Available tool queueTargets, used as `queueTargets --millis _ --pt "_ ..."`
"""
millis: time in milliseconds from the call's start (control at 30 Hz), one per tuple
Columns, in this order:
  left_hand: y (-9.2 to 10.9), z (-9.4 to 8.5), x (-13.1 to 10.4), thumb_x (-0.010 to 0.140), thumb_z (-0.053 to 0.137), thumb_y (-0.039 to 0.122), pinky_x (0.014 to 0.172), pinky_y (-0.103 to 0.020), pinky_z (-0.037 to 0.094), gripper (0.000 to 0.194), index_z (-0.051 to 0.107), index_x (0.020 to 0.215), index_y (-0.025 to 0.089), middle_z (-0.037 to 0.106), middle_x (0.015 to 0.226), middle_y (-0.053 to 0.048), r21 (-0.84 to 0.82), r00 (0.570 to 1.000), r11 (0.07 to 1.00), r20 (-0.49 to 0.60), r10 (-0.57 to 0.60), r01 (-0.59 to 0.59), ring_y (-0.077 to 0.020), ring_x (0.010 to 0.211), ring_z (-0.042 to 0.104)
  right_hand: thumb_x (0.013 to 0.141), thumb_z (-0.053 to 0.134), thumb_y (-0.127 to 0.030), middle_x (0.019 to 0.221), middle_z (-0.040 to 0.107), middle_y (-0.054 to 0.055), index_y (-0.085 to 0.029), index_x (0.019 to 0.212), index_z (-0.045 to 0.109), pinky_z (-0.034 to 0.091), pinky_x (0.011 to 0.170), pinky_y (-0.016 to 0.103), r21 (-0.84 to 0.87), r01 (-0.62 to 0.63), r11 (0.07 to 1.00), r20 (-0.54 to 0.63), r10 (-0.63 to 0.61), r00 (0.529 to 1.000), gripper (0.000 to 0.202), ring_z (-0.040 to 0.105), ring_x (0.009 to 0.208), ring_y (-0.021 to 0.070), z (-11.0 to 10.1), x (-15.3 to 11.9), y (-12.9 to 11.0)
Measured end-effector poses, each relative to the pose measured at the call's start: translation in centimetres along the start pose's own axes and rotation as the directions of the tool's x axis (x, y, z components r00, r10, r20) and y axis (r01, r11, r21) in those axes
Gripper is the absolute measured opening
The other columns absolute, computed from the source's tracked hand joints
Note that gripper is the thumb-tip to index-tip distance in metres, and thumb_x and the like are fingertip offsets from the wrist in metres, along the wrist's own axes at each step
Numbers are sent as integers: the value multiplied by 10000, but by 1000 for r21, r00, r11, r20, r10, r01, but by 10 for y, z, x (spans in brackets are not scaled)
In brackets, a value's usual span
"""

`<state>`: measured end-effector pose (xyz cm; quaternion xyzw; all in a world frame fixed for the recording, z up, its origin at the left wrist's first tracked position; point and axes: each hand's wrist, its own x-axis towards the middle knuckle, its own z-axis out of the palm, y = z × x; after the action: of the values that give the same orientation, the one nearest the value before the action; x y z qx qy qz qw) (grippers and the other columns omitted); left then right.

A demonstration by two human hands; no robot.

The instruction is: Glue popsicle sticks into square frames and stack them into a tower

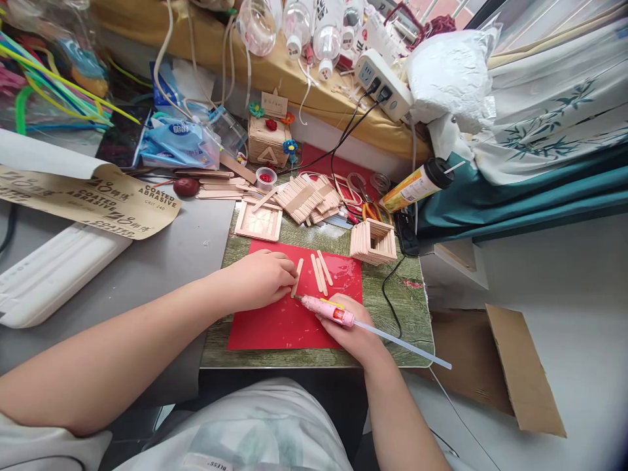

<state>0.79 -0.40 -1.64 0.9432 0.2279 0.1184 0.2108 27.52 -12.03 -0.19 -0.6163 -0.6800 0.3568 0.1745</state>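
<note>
My right hand (352, 327) is closed around a pink hot glue gun (328, 309). A long translucent glue stick (402, 342) sticks out of its back end. The gun's nozzle points left, at the lower end of a wooden craft stick (299, 271). My left hand (265, 278), fingers curled together, grips that craft stick by its left side; the fingertips are partly hidden. Several loose craft sticks (321, 273) lie just to the right on a red sheet (275, 330), which is marked with dried glue.
Behind the sheet are a square stick frame (259, 220), stick panels (301, 198) and a small cup of red bits (265, 178). A hollow stack of sticks (360, 242) stands right, near a drink cup (417, 185) and a black cable (387, 294). Sandpaper (98, 203) lies left.
</note>
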Motion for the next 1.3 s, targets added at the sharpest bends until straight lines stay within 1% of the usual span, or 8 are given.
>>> queueTargets --millis 133,267,467,700,867,1000,1167,1300 --pt "1 -1 1 1032 559 250 1015 -371 478 248 804 1066 262 779 1236 -24 -17 999 1000 52 -4 5 -231 1167 675 968 683 -430 797 668 24 -251 816 680 486 665 302 -1 0 1000 8 0 1000 235 637 739 204 -1 0 1" --pt "1 -1 2 1023 530 217 1023 -375 477 282 804 1069 263 777 1236 -17 -18 998 1000 52 -23 24 -232 1171 669 961 697 -436 819 682 25 -257 855 710 501 688 314 8 -10 1000 2 10 1000 209 657 768 214 -1 1 2" --pt "0 0 2 958 552 136 1021 -368 480 311 801 1093 264 763 1282 -21 -18 997 1000 70 -19 20 -238 1214 653 958 714 -464 846 698 22 -255 871 720 500 700 320 33 -53 998 -8 53 999 226 669 782 214 1 0 2" --pt "1 0 2 946 571 126 1010 -377 478 316 805 1102 270 761 1285 -29 6 996 1000 87 -27 27 -247 1220 654 945 735 -443 883 715 23 -241 896 721 517 735 331 119 -73 990 10 72 997 208 676 816 215 0 -1 3" --pt "2 0 1 929 582 98 992 -376 473 328 804 1103 265 763 1280 -34 -1 996 1000 82 -23 23 -252 1218 656 955 720 -425 923 732 31 -248 945 740 532 771 350 134 -57 989 15 55 998 178 682 847 226 0 -1 3" --pt "1 1 1 925 588 94 983 -369 471 321 804 1088 267 764 1274 -37 -3 997 1000 72 -21 21 -251 1209 658 945 734 -430 906 726 29 -244 917 727 523 758 338 129 -60 990 2 61 998 189 687 845 224 0 -1 4" --pt "1 2 0 939 567 104 998 -360 468 319 792 1099 265 753 1300 -38 19 996 1000 88 -20 19 -244 1228 644 958 717 -432 889 717 21 -253 897 729 510 735 327 84 -61 995 20 59 998 188 677 816 213 0 0 1" --pt "1 1 0 921 562 83 1000 -365 467 336 782 1106 256 754 1292 -37 29 994 999 106 -24 21 -247 1223 642 948 724 -476 828 682 12 -249 839 697 497 685 315 104 -101 989 9 101 995 253 653 768 203 -1 1 -3"
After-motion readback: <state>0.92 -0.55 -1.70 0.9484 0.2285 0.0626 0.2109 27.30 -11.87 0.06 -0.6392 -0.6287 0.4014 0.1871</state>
